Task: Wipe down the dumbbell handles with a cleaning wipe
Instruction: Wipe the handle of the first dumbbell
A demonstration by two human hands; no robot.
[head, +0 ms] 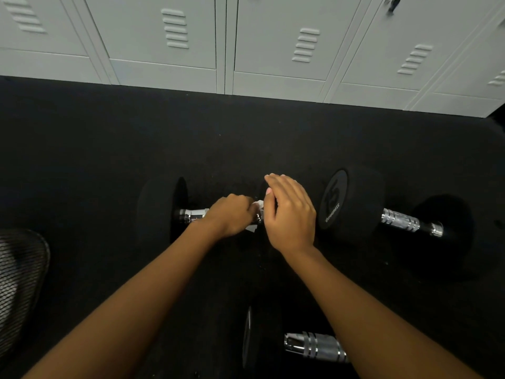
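Observation:
Three black dumbbells with chrome handles lie on the dark floor. My left hand (232,213) grips a white cleaning wipe (255,212) wrapped around the chrome handle (192,215) of the left dumbbell (155,212). Only small white corners of the wipe show past my fingers. My right hand (289,212) rests with relaxed fingers over that dumbbell's right head, which it hides. A second dumbbell (352,201) lies to the right with its handle (401,221) bare. A third dumbbell's handle (314,346) shows near the bottom, partly under my right forearm.
Grey metal lockers (224,45) line the far edge of the black rubber floor (109,149). A black mesh chair part (19,288) sits at the lower left.

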